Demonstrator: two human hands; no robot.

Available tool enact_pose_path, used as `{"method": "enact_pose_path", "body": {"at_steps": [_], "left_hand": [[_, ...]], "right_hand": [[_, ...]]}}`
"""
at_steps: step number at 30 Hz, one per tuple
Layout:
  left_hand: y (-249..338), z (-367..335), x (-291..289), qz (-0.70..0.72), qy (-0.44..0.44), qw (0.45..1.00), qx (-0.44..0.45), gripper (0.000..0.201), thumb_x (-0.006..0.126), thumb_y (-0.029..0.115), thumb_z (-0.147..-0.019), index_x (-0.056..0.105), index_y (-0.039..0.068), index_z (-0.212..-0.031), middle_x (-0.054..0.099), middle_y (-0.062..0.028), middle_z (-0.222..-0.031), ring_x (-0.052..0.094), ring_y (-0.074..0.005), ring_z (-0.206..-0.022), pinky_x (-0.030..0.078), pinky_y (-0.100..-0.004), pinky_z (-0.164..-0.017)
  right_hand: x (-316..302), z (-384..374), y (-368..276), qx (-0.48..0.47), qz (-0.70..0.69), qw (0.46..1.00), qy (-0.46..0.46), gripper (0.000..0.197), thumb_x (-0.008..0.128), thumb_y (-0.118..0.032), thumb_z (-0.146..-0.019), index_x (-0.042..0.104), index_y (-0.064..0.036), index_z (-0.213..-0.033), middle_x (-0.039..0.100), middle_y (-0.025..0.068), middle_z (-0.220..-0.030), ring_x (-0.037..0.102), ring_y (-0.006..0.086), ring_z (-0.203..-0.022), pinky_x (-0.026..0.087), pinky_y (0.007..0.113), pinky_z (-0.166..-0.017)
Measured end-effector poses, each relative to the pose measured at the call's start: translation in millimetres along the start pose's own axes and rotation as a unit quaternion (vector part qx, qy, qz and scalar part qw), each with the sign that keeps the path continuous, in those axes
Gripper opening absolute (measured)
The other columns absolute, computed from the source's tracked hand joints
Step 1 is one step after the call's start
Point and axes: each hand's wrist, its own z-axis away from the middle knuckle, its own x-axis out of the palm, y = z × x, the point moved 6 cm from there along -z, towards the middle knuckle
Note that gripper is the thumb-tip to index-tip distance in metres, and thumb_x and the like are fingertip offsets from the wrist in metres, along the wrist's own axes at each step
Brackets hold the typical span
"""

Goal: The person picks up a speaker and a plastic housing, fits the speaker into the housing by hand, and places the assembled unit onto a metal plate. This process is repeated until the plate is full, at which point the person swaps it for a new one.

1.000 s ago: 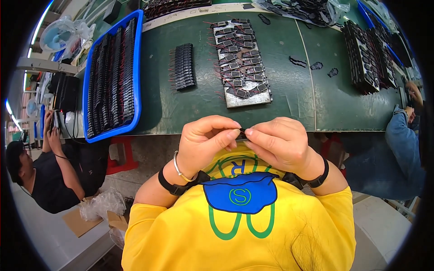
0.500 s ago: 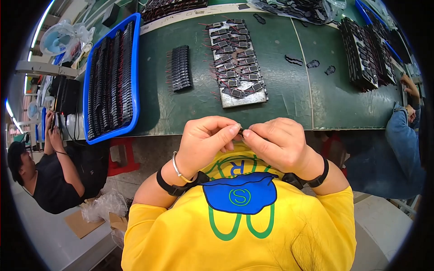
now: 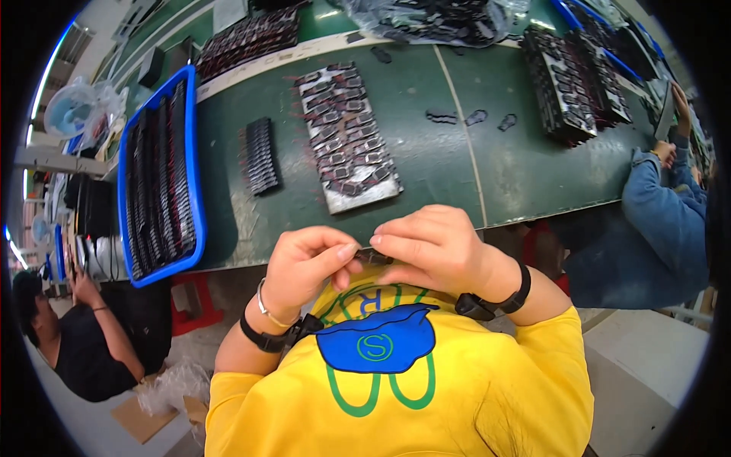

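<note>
Close to my body, at the table's near edge, both hands meet over a small dark part [image 3: 373, 257], largely covered by fingers. My left hand [image 3: 314, 263] pinches its left end between thumb and forefinger. From the other side my right hand [image 3: 430, 247] grips it, thumb below and fingers laid along the top. Just beyond them lies a metal plate [image 3: 364, 204] carrying rows of small rectangular speaker-like units [image 3: 343, 135] in black frames with red wires. Left of the plate is a neat row of black parts [image 3: 261, 156], also with red wires.
A blue tray [image 3: 199, 221] packed with rows of black parts stands at left. Stacked loaded plates [image 3: 560, 91] are at right. Loose black pieces [image 3: 476, 117] and a plastic bag [image 3: 434, 23] lie farther back. One co-worker [image 3: 99, 327] sits left, another [image 3: 659, 190] right.
The view has turned, so the table's things appear farther left. My right fingers have straightened over the small dark part, and more of it shows beneath them.
</note>
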Motion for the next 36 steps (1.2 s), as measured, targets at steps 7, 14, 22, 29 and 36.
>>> {"method": "enact_pose_path", "body": {"at_steps": [7,14,22,29,36], "left_hand": [[-1,0,-12,0.044,0.009,0.997,0.055,0.012,0.059,0.005,-0.091,0.064,-0.005,-0.092,0.068,-0.0152,-0.077,0.062,-0.0139,-0.054,0.05,-0.0228,-0.048],[11,2,-12,0.054,0.0,0.996,0.065,0.012,0.06,0.006,-0.09,0.064,-0.005,-0.093,0.068,-0.0162,-0.077,0.062,-0.0145,-0.054,0.051,-0.024,-0.048],[6,0,-16,0.073,-0.023,0.995,0.062,0.013,0.061,0.006,-0.09,0.064,-0.006,-0.094,0.068,-0.0164,-0.078,0.063,-0.0152,-0.056,0.053,-0.0248,-0.05],[1,-7,-13,0.047,-0.033,0.997,0.053,0.012,0.061,0.005,-0.09,0.065,-0.006,-0.096,0.069,-0.014,-0.081,0.063,-0.0125,-0.063,0.054,-0.0249,-0.057],[1,-9,-12,0.033,-0.032,0.997,0.057,0.013,0.062,0.005,-0.09,0.065,-0.006,-0.096,0.069,-0.0138,-0.082,0.063,-0.0117,-0.063,0.054,-0.0235,-0.059]], "right_hand": [[-93,-2,104,0.22,0.121,0.968,-0.017,0.028,0.076,-0.014,-0.074,0.065,-0.0017,-0.097,0.063,0.0132,-0.089,0.063,0.0273,-0.073,0.051,0.033,-0.065],[-76,-44,144,0.251,0.214,0.928,-0.171,0.025,0.07,-0.011,-0.074,0.064,-0.0019,-0.096,0.06,0.013,-0.089,0.061,0.0303,-0.078,0.051,0.038,-0.072],[-54,-31,123,0.222,0.192,0.93,-0.223,0.024,0.062,-0.003,-0.072,0.063,-0.0035,-0.096,0.059,0.0131,-0.087,0.06,0.0329,-0.078,0.05,0.039,-0.071],[-74,-9,105,0.162,0.216,0.942,-0.199,0.021,0.059,0.002,-0.073,0.062,-0.0035,-0.093,0.059,0.013,-0.09,0.06,0.0337,-0.078,0.051,0.039,-0.069],[-104,35,85,0.061,0.223,0.959,-0.166,0.017,0.058,0.006,-0.074,0.061,-0.0031,-0.088,0.06,0.0111,-0.094,0.06,0.0317,-0.077,0.051,0.036,-0.068]]}}
